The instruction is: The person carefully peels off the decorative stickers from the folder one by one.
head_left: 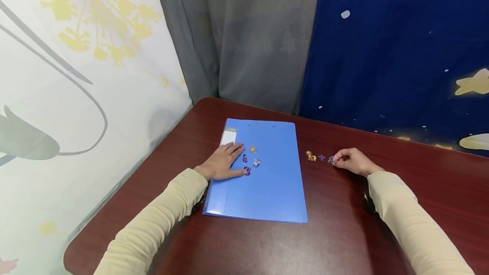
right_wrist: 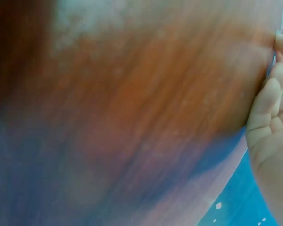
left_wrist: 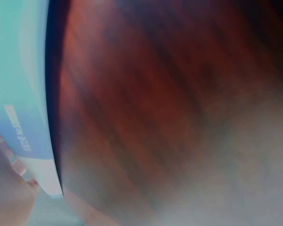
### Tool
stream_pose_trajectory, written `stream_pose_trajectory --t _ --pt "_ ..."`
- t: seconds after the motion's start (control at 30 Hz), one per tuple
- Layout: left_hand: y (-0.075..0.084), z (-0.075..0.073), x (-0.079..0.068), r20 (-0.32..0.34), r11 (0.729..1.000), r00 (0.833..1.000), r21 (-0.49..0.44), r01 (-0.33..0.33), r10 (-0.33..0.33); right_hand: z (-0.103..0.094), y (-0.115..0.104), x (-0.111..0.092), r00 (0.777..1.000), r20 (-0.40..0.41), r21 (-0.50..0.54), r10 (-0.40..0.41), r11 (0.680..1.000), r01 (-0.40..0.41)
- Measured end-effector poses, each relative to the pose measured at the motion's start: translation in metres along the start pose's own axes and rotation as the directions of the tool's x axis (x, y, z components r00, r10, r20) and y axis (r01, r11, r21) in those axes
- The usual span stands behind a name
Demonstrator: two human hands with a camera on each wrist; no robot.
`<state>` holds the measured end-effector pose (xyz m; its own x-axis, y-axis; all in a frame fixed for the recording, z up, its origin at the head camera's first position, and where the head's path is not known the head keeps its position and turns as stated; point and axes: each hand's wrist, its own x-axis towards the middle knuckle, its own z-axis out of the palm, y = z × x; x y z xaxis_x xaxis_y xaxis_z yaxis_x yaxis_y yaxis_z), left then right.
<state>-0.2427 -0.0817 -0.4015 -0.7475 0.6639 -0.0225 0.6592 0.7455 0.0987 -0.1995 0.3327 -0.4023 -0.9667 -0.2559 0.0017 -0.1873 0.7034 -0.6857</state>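
Note:
A blue folder (head_left: 267, 190) lies on the table, bearing several small, flat-looking pony figures. My left hand (head_left: 221, 162) rests on its left part with the fingers spread. The thumb tip touches a purple pony figure (head_left: 248, 170), and the fingertips reach a partly covered one near the top. Beside them lie an orange-yellow pony figure (head_left: 253, 149), another purple one (head_left: 245, 159) and a white one (head_left: 257, 163). Right of the folder, my right hand (head_left: 353, 161) pinches a blue pony figure (head_left: 331, 160) between curled fingers and thumb at the tabletop. The wrist views show neither hand's fingertips clearly.
A yellow-orange pony figure (head_left: 311, 156) and a small purple one (head_left: 321, 157) lie on the dark red table (head_left: 259, 245) between folder and right hand. Behind the table hang a grey curtain (head_left: 263, 46) and a blue starry one (head_left: 382, 54); a patterned white surface (head_left: 114, 109) borders the left.

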Motion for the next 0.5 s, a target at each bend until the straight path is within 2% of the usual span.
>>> stream_pose_trajectory --t 0.13,0.37,0.5 --pt "-0.001 0.000 0.001 0.002 1.000 1.000 0.002 0.003 -0.003 0.001 -0.004 0.002 1.000 -0.001 -0.006 0.009 1.000 -0.009" --pt "-0.001 0.000 0.001 0.004 1.000 1.000 0.005 0.003 -0.003 0.004 -0.012 0.007 0.999 -0.018 -0.163 0.049 0.985 -0.051" --pt "-0.001 0.000 0.002 0.006 1.000 1.000 0.007 0.002 -0.002 0.004 -0.014 0.006 0.998 -0.008 -0.172 0.070 0.983 -0.070"
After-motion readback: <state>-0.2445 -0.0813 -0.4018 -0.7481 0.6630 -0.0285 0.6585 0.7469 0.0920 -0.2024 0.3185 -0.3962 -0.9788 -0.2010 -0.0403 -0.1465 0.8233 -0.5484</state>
